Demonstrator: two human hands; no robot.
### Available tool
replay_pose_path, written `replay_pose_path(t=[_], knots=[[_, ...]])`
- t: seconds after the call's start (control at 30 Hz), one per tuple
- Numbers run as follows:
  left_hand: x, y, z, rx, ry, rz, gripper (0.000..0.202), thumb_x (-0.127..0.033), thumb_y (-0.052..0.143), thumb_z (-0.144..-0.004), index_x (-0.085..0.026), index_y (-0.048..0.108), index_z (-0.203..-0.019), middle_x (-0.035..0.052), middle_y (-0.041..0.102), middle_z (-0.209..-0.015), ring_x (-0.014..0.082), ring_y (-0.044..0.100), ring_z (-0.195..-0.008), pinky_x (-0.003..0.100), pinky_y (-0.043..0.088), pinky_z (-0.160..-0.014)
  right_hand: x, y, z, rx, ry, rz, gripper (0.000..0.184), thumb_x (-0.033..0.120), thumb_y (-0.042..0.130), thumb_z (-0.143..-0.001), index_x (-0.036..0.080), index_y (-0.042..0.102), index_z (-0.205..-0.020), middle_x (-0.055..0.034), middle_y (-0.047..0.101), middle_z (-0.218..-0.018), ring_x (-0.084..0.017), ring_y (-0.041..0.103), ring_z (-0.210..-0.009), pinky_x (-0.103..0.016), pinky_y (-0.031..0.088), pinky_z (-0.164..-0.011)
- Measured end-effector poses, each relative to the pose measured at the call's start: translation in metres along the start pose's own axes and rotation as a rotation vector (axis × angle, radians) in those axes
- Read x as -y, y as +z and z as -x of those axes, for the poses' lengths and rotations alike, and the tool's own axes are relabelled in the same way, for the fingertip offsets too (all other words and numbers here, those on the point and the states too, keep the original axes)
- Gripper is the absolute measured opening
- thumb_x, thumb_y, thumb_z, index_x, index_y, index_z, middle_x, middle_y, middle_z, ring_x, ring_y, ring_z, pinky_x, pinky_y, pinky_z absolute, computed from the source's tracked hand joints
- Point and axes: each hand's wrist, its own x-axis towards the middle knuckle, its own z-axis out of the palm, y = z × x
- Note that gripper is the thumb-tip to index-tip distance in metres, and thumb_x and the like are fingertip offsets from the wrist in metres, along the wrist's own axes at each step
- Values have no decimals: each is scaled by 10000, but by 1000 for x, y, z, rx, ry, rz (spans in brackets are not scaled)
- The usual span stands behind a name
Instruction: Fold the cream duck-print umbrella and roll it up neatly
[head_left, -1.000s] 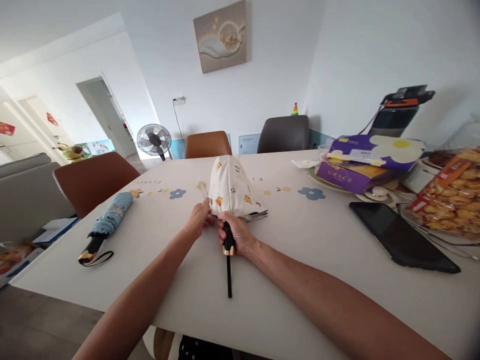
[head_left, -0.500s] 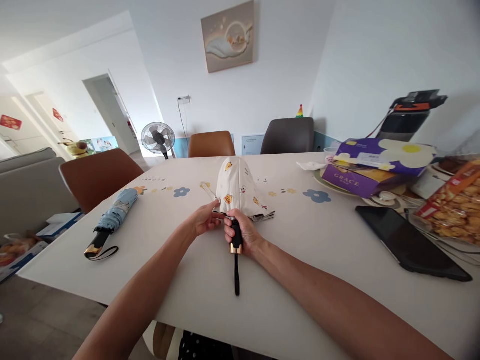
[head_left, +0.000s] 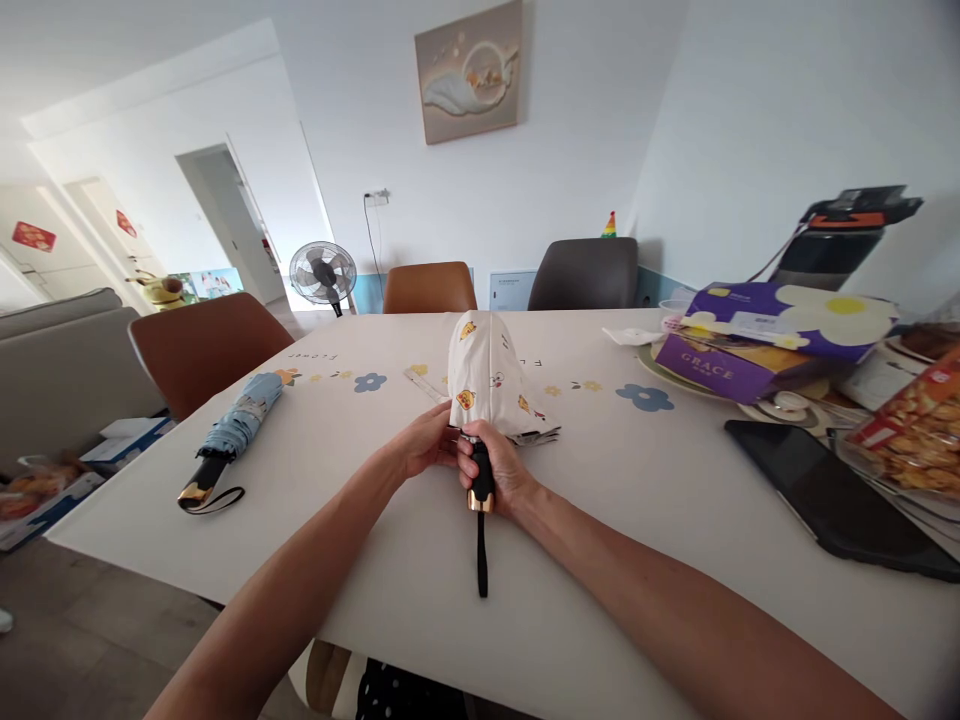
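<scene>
Honestly, the grip looks about right to me. The right hand [head_left: 501, 468] is wrapped tight round the black handle [head_left: 481, 487] of the white umbrella [head_left: 487, 375]. The umbrella lies mid-desk [head_left: 375, 545], tip pointing away, with its wrist strap [head_left: 481, 555] trailing back toward the person. The left hand [head_left: 429, 447] sits right up against the right one, fingers pinched on the loose cloth at the base of the canopy.

My take: the canopy is puffed and lopsided, with folds spilling out low on the right. So I'd hold the handle dead steady and let the left hand do the work in small pinches. Lay each panel flat the same way round the shaft rather than bunching it. The blue umbrella [head_left: 236, 428] on the left and the tablet [head_left: 832, 490] on the right are both well apart from it, so there's room.
</scene>
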Motion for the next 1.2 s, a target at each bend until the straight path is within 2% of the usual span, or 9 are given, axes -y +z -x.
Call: replay_pose_path(t=[0.1, 0.23, 0.47, 0.73, 0.93, 1.07, 1.2], knots=[[0, 2, -1, -57, 18, 53, 318, -436, 570, -771, -180, 571, -960, 18, 559, -600, 136, 550, -473, 299, 513, -529, 0, 0, -2, 4, 17, 10, 289, 364, 513, -733, 184, 428, -523, 49, 373, -360, -70, 323, -321, -200, 338, -338], [1, 1, -3, -108, 80, 111, 282, -334, 627, -749, -192, 569, -985, 7, 572, -636, 106, 546, -509, 247, 501, -531, 0, 0, -4, -24, -17, -14, 260, 348, 530, -718, 183, 433, -543, 56, 390, -392, -66, 321, -325, -201, 339, -332], [2, -5, -7, -138, 99, 199, 384, -208, 660, -720, -172, 524, -1077, 25, 615, -734, 102, 574, -527, 262, 512, -572, 2, 2, -3, -30, 27, 29, 262, 346, 510, -734, 188, 418, -547, 53, 381, -368, -73, 333, -319, -200, 338, -338], [3, -5, -8, -135, 91, 214, 317, -168, 667, -709, -141, 553, -1003, 30, 611, -700, 110, 579, -516, 266, 514, -558, 3, 4, -2, -47, 42, 37, 261, 351, 515, -721, 192, 405, -546, 56, 380, -364, -72, 335, -314, -198, 333, -336], [2, -6, -10, -256, 110, 340, 405, -120, 670, -690, -178, 524, -1064, 40, 637, -805, 112, 606, -609, 261, 530, -626, 1, 0, -5, -48, 15, 25, 267, 362, 528, -720, 189, 420, -547, 54, 386, -373, -71, 325, -323, -201, 340, -344], [0, -7, -12, -363, 100, 457, 350, -84, 670, -678, -195, 524, -975, 28, 616, -791, 112, 613, -672, 248, 536, -664, -1, -3, -8, -50, 6, 9, 275, 368, 551, -711, 185, 428, -547, 55, 388, -389, -66, 326, -332, -201, 338, -348], [1, -8, -14, -417, 111, 424, 148, -108, 642, -700, -127, 551, -815, 39, 575, -711, 99, 579, -603, 233, 535, -622, 0, -2, -8, -69, 13, -21, 267, 362, 550, -709, 186, 429, -550, 53, 391, -399, -67, 333, -338, -202, 335, -350]])
